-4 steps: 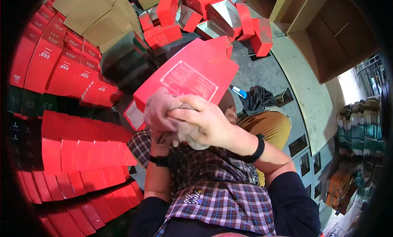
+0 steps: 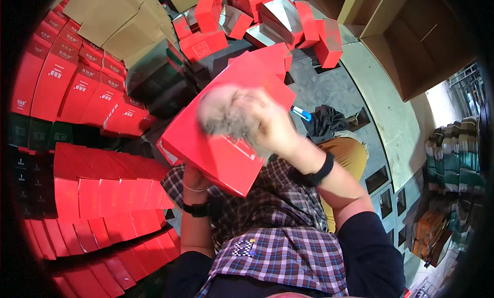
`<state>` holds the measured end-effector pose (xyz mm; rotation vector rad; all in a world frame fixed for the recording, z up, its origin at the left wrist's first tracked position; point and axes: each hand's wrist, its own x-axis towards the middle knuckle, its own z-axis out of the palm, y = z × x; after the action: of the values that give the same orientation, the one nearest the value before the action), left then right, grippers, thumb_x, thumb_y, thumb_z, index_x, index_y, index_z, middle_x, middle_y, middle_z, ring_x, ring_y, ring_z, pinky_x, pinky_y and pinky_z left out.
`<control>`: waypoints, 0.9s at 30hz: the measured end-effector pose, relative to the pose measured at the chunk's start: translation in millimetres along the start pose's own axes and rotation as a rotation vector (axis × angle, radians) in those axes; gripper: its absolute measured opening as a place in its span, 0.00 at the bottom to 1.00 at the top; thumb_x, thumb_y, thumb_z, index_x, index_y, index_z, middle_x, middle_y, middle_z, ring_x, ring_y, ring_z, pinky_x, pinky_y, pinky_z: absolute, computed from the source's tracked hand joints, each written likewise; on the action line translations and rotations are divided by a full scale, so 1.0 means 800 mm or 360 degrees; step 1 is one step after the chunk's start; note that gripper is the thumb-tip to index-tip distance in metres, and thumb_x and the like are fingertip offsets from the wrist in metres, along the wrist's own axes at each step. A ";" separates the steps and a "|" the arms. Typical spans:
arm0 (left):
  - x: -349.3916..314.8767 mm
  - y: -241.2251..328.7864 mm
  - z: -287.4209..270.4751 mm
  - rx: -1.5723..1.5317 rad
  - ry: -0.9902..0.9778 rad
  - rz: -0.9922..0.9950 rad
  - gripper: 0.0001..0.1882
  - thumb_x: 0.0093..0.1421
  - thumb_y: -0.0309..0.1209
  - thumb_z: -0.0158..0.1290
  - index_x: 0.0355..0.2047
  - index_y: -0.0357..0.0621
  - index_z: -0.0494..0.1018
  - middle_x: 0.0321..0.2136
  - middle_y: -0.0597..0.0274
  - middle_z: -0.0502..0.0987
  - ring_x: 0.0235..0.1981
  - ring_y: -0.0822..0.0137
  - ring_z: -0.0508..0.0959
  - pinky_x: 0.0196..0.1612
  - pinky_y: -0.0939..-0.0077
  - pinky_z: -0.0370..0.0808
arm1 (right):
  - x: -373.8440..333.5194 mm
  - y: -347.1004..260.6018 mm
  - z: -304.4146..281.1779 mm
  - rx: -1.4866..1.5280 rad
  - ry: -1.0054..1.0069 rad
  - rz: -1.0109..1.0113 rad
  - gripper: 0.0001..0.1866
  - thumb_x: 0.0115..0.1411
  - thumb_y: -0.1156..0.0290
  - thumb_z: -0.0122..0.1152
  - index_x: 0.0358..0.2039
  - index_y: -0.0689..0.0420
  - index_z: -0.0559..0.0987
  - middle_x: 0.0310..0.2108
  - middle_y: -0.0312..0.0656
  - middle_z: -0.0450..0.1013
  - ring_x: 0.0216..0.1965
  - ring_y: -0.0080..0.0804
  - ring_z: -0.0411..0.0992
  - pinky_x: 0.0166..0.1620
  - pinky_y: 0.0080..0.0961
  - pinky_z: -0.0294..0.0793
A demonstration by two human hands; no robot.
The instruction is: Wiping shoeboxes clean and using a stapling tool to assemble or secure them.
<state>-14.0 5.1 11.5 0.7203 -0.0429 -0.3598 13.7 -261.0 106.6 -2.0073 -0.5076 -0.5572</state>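
Observation:
A red cardboard box [image 2: 221, 167] is held up tilted over my lap, with pale print on its upper face. My left hand [image 2: 194, 177] supports it from below at the near left; its fingers are hidden behind the box. My right hand [image 2: 274, 124] is closed on a crumpled grey cloth [image 2: 226, 115], which lies against the upper face of the box and covers part of the print. Both the cloth and the right hand are smeared by motion.
Rows of red boxes [image 2: 92, 195] are stacked at left, beside dark green ones [image 2: 154, 74]. Loose red boxes [image 2: 211, 43] lie ahead, some open. A blue-and-white marker [image 2: 301, 113] and a black cloth [image 2: 327, 125] lie to the right. A large open carton [image 2: 411, 51] stands far right.
My right hand and the cloth have moved up and away from the near left corner, onto the box's face. The box has turned, showing its near end.

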 end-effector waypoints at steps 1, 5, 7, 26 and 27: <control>-0.010 0.007 0.001 0.0014 0.0233 -0.0101 0.33 0.51 0.38 0.66 0.54 0.39 0.67 0.49 0.59 0.74 0.54 0.60 0.72 0.57 0.58 0.69 | 0.000 0.034 -0.006 0.0029 0.0072 0.0022 0.21 0.47 0.85 0.52 0.43 0.57 0.75 0.46 0.51 0.70 0.49 0.51 0.70 0.50 0.35 0.71; -0.018 0.007 -0.018 0.0090 -0.0243 -0.0144 0.34 0.49 0.37 0.67 0.54 0.42 0.67 0.49 0.59 0.74 0.53 0.60 0.72 0.57 0.61 0.69 | -0.017 0.146 -0.028 -0.0021 0.0442 0.0637 0.17 0.52 0.86 0.53 0.43 0.60 0.75 0.45 0.44 0.72 0.45 0.37 0.72 0.49 0.28 0.71; -0.016 -0.018 -0.031 0.1024 -0.0242 -0.0099 0.39 0.51 0.42 0.65 0.59 0.41 0.62 0.54 0.60 0.70 0.56 0.57 0.70 0.56 0.54 0.69 | 0.010 0.061 -0.013 0.1202 0.0241 0.0847 0.15 0.53 0.82 0.55 0.42 0.57 0.76 0.41 0.46 0.73 0.41 0.44 0.72 0.46 0.34 0.72; 0.033 0.012 0.013 -0.0839 -0.0107 0.0241 0.27 0.66 0.45 0.47 0.59 0.42 0.64 0.59 0.54 0.67 0.61 0.53 0.65 0.64 0.50 0.58 | -0.055 0.163 -0.058 0.1031 0.1234 0.0843 0.24 0.53 0.89 0.43 0.52 0.64 0.67 0.46 0.44 0.72 0.43 0.30 0.74 0.44 0.24 0.74; 0.039 0.005 0.019 -0.0937 -0.0112 0.0223 0.27 0.66 0.45 0.46 0.59 0.42 0.63 0.59 0.54 0.67 0.61 0.53 0.65 0.65 0.50 0.58 | -0.041 0.131 -0.051 0.1032 0.1192 0.0788 0.24 0.54 0.90 0.43 0.52 0.62 0.67 0.45 0.42 0.73 0.45 0.31 0.74 0.46 0.24 0.74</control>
<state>13.9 -12.2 23.4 0.1210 -0.0505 -0.2445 39.0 -349.1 33.1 -1.1199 0.2503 -0.6683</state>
